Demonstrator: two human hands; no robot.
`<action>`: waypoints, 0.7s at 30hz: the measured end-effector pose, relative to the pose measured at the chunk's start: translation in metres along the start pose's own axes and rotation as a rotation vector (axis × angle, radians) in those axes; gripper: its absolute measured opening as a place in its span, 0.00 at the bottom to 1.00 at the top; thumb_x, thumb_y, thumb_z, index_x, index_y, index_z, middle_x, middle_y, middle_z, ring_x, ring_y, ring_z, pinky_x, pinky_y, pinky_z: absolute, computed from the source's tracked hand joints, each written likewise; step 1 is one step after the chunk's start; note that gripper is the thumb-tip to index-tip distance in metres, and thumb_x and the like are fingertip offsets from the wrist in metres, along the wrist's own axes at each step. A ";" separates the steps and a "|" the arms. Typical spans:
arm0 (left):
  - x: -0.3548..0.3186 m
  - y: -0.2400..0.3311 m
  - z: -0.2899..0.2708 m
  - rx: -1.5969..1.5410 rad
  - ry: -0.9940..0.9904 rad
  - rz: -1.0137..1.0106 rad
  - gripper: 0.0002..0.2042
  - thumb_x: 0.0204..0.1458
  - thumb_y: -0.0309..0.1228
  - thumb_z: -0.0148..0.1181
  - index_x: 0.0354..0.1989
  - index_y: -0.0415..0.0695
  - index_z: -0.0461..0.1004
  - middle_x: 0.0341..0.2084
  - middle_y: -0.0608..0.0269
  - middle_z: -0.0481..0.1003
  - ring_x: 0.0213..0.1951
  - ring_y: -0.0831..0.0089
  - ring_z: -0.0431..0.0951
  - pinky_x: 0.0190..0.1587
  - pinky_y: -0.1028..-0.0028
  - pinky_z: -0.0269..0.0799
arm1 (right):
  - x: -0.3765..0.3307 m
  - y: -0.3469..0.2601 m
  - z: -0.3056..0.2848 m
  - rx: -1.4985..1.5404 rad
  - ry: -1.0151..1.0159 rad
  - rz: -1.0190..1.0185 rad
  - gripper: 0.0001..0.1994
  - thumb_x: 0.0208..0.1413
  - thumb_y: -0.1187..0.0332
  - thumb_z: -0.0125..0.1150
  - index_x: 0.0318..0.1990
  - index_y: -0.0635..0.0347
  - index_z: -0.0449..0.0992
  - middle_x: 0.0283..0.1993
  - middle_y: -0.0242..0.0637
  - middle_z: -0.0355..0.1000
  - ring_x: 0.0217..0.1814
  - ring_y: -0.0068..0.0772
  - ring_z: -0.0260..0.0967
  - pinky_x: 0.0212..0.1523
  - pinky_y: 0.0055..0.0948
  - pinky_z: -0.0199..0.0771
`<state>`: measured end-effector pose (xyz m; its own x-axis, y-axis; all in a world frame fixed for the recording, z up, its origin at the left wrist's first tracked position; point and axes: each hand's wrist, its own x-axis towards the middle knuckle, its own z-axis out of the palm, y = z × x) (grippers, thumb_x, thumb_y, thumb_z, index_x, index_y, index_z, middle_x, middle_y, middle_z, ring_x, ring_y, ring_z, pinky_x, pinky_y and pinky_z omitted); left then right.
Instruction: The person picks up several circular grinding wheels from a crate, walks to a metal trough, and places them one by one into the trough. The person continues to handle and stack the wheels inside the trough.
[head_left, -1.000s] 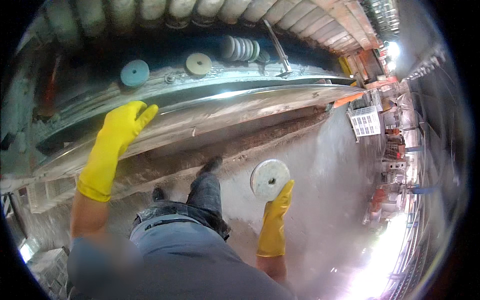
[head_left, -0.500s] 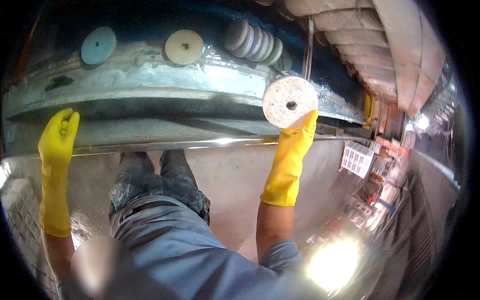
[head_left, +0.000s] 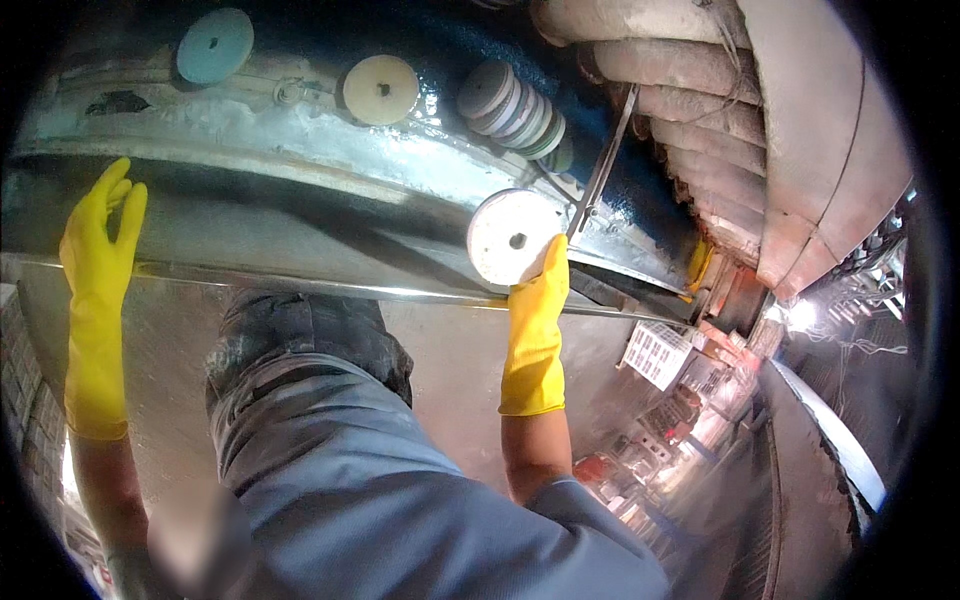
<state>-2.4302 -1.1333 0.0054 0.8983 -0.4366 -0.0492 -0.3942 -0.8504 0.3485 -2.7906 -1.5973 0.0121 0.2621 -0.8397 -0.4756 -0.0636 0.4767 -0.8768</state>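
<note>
My right hand (head_left: 541, 283), in a yellow rubber glove, grips the lower right rim of a thick white disc (head_left: 496, 240) with a small hole at its centre. The thumb lies along the disc's face; the fingers behind it are hidden. Off to the left, my left hand (head_left: 104, 225), in a matching glove, is raised over the metal ledge (head_left: 220, 215). Its fingers are apart and nothing is in them. Beyond the hands, a blue-green disc (head_left: 214, 46), a cream disc (head_left: 381, 90) and a row of several stacked discs (head_left: 510, 105) rest along the wet far side.
A metal rail edge (head_left: 400, 294) runs across in front of my legs. A thin upright bar (head_left: 604, 165) stands right of the stacked discs. Large ribbed, dusty pipework (head_left: 690, 110) hangs at the upper right. Beyond the ledge's right end stands a white slotted crate (head_left: 656, 354).
The view has tilted. My right hand and the white disc appear farther left and a little lower. My left hand has risen slightly, and its fingers have spread apart.
</note>
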 end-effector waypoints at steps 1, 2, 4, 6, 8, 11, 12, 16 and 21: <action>0.000 0.000 0.000 0.002 0.032 0.012 0.20 0.64 0.39 0.67 0.63 0.52 0.79 0.49 0.58 0.85 0.50 0.64 0.85 0.55 0.65 0.78 | 0.004 -0.002 0.002 -0.006 -0.025 0.028 0.26 0.74 0.53 0.58 0.68 0.63 0.71 0.66 0.38 0.74 0.64 0.33 0.74 0.64 0.35 0.77; -0.002 -0.001 0.000 0.003 0.065 0.023 0.20 0.65 0.37 0.66 0.64 0.50 0.78 0.49 0.58 0.85 0.50 0.65 0.85 0.56 0.66 0.79 | 0.005 -0.002 0.004 0.002 -0.055 0.050 0.26 0.74 0.53 0.59 0.67 0.63 0.72 0.66 0.37 0.74 0.64 0.33 0.73 0.64 0.34 0.77; -0.006 -0.006 0.002 0.029 0.097 0.021 0.20 0.66 0.34 0.65 0.66 0.50 0.77 0.53 0.57 0.84 0.53 0.65 0.85 0.58 0.67 0.78 | 0.003 -0.007 0.013 -0.025 -0.076 0.072 0.26 0.74 0.53 0.58 0.69 0.64 0.70 0.68 0.40 0.72 0.68 0.37 0.72 0.69 0.40 0.74; -0.009 -0.004 0.009 -0.067 0.180 -0.038 0.20 0.65 0.36 0.66 0.64 0.50 0.78 0.53 0.60 0.84 0.54 0.65 0.84 0.59 0.65 0.77 | 0.005 -0.006 0.012 -0.124 -0.096 0.076 0.27 0.74 0.53 0.57 0.69 0.65 0.69 0.69 0.41 0.72 0.69 0.38 0.71 0.71 0.42 0.72; -0.015 0.014 0.021 -0.113 0.284 0.002 0.19 0.64 0.34 0.67 0.63 0.49 0.79 0.54 0.60 0.84 0.54 0.65 0.85 0.57 0.66 0.77 | -0.002 -0.017 0.022 -0.078 -0.123 0.200 0.26 0.75 0.54 0.56 0.70 0.63 0.68 0.70 0.41 0.71 0.70 0.36 0.70 0.72 0.37 0.72; -0.024 0.112 0.035 -0.170 0.306 0.005 0.19 0.59 0.32 0.72 0.59 0.48 0.82 0.52 0.59 0.85 0.52 0.65 0.85 0.51 0.68 0.78 | 0.000 -0.021 0.019 -0.067 -0.230 0.315 0.26 0.74 0.60 0.57 0.73 0.64 0.65 0.71 0.43 0.70 0.72 0.35 0.68 0.72 0.33 0.70; -0.030 0.146 0.045 -0.190 0.295 -0.083 0.19 0.59 0.33 0.72 0.59 0.48 0.82 0.51 0.59 0.85 0.51 0.64 0.85 0.50 0.68 0.78 | 0.006 -0.024 0.010 -0.441 -0.404 0.164 0.26 0.74 0.63 0.57 0.74 0.64 0.63 0.71 0.45 0.69 0.72 0.36 0.68 0.71 0.33 0.69; -0.042 0.180 0.061 -0.169 0.358 -0.214 0.19 0.61 0.35 0.70 0.59 0.49 0.82 0.48 0.57 0.85 0.50 0.61 0.86 0.52 0.68 0.77 | 0.047 -0.052 0.021 -0.215 -0.529 0.391 0.34 0.68 0.70 0.63 0.77 0.60 0.56 0.74 0.48 0.65 0.74 0.39 0.66 0.70 0.35 0.70; -0.040 0.181 0.060 -0.057 0.302 -0.320 0.19 0.63 0.37 0.67 0.61 0.49 0.80 0.49 0.57 0.85 0.52 0.62 0.85 0.54 0.68 0.77 | 0.122 -0.112 0.062 -0.121 -0.389 0.370 0.37 0.62 0.68 0.71 0.75 0.61 0.59 0.72 0.49 0.68 0.73 0.43 0.68 0.69 0.42 0.74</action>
<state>-2.5491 -1.2877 0.0146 0.9931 -0.0411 0.1098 -0.0831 -0.9075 0.4119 -2.6914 -1.7366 0.0564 0.5365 -0.4523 -0.7124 -0.3236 0.6694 -0.6687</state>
